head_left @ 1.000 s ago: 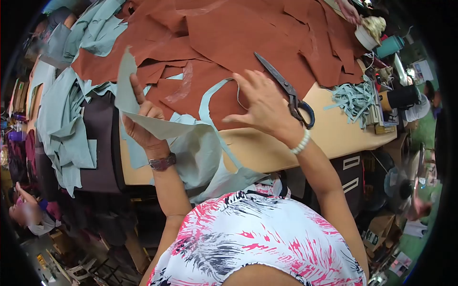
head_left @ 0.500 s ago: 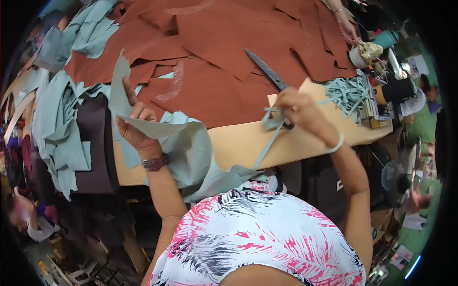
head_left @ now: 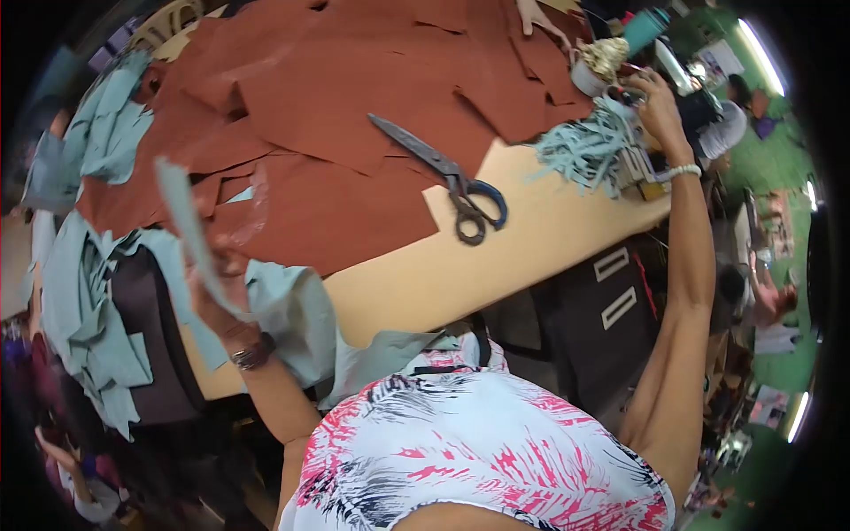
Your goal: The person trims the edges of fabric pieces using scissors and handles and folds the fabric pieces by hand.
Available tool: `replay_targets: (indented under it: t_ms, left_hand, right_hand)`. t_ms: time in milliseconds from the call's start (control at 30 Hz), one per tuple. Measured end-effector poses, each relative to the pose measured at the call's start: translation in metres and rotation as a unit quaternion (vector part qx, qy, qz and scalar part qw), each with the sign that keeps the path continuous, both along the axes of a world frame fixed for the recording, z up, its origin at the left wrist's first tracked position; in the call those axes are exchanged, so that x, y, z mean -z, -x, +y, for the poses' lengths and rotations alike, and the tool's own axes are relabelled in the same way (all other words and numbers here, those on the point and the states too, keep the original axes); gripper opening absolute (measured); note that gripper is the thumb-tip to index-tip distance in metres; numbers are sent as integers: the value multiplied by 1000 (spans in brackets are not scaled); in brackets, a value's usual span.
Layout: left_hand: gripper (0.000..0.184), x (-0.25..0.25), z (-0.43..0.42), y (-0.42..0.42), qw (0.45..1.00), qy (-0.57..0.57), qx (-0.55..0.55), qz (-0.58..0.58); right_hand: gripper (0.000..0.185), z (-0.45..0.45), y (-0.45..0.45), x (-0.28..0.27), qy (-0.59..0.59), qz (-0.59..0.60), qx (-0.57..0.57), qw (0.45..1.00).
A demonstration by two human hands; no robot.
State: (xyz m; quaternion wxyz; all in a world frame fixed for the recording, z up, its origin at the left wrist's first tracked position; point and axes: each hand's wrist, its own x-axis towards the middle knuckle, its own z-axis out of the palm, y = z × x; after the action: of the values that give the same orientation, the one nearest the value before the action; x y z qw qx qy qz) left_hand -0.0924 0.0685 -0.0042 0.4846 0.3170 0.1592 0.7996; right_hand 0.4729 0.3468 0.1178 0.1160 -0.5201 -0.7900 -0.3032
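Note:
My left hand (head_left: 217, 288), blurred by motion, grips a pale teal sheet (head_left: 297, 305) of fabric or thin leather. One narrow end of it stands up past my fingers, and the rest hangs over the table edge to my lap. My right hand (head_left: 662, 106) reaches to the far right, above a tangled pile of teal strips (head_left: 580, 146) and beside a white cup (head_left: 586, 78). Its fingers are bent together around something too small to make out. Large scissors (head_left: 447, 168) with dark blades lie on the table between my hands, untouched.
Overlapping red-brown sheets (head_left: 354, 203) cover most of the tan tabletop (head_left: 496, 265). More teal sheets (head_left: 97, 327) drape over a dark surface at left. Another person's hand (head_left: 542, 22) rests at the far edge. A teal bottle (head_left: 646, 28) stands at upper right.
My right hand has moved from above the scissors to the far right, leaving the scissors fully visible. My left hand keeps the teal sheet, whose upright end has tilted. The view has shifted.

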Motion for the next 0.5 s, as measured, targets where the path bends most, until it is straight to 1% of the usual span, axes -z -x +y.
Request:
replay_targets:
  t_ms: [33,67,100,133,200,267,300,367,400,433,467,500]
  left_hand:
    - [61,-13,1,-9,987,107,-59,108]
    - [55,-26,4,-23,946,214,-120,209]
    - [50,-46,8,-40,934,200,-109,275]
    - [46,-64,13,-55,917,188,-94,341]
    - [41,-80,22,-65,894,151,-14,422]
    - [40,-93,29,-76,887,95,25,450]
    - [36,-100,33,-80,872,49,16,487]
    - [39,-113,36,-83,861,11,3,509]
    - [40,-120,36,-84,854,-7,-4,520]
    - [46,-127,35,-87,894,-14,-5,449]
    - [51,-134,34,-89,927,-22,-6,374]
    - [65,-138,35,-82,920,-8,26,391]
  right_hand:
    - [32,-15,29,-5,-37,-3,31,999]
    - [28,-17,52,-16,96,67,74,990]
    - [28,-23,80,-20,169,159,27,972]
    - [29,-33,112,-24,242,246,-18,938]
    - [34,-67,190,-36,373,278,-148,873]
    - [36,-98,247,-31,423,388,-270,773]
    - [32,-112,267,-42,502,371,-298,722]
    - [30,-123,290,-62,596,315,-347,652]
    - [30,-121,297,-66,614,279,-372,638]
    - [31,-121,304,-73,630,241,-396,623]
    - [30,-128,305,-94,624,276,-353,640]
    - [30,-131,297,-108,608,280,-351,654]
